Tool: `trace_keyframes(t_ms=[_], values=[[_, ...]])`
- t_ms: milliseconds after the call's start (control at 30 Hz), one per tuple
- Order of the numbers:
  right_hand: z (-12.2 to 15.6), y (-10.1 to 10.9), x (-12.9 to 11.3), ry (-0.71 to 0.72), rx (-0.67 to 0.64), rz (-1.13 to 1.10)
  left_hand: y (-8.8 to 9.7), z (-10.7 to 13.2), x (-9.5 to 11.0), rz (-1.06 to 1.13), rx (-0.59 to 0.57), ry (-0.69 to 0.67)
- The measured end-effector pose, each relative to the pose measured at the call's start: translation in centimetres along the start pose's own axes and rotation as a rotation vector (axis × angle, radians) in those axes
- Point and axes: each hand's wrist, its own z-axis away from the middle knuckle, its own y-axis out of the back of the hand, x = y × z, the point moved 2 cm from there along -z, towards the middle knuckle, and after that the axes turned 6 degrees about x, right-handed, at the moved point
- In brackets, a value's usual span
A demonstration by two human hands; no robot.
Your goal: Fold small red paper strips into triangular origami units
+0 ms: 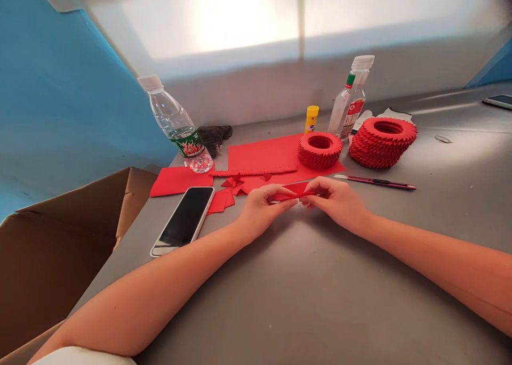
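Between my two hands is a small piece of red paper (pixel 295 190), held just above the grey table. My left hand (pixel 262 208) pinches its left end between thumb and fingers. At the right end, my right hand (pixel 338 202) grips it with thumb and forefinger. Part of the paper is hidden behind my fingers, so its folds do not show fully. Beyond my hands lie small folded red pieces (pixel 236 181), a row of joined red pieces (pixel 256 172) and a large red sheet (pixel 262 153). Two red folded-paper rings (pixel 320 154) (pixel 382 146) stand behind my right hand.
A phone (pixel 186 218) and red paper squares (pixel 220 201) lie left of my hands. A water bottle (pixel 182 125) stands behind them. A glue stick (pixel 311 120), another bottle (pixel 352 101) and a craft knife (pixel 378 182) are farther right. A cardboard box (pixel 60 248) borders the table's left edge.
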Motion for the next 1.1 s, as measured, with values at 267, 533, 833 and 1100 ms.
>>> trace_keyframes(t_ms=[267,533,833,1100], values=[[0.44,-0.26,-0.5,0.026,0.041,0.073,0.09,0.25,0.04,0.06,0.061,0.08],[0.33,-0.48,-0.29,-0.032,0.034,-0.148,-0.12,0.66,0.34,0.005,0.08,0.08],[0.28,-0.76,-0.39,-0.139,-0.084,-0.177,0.09,0.79,0.44,-0.067,0.12,0.043],[0.33,-0.71,-0.54,-0.124,-0.065,-0.147,0.04,0.76,0.49,-0.098,0.117,0.042]])
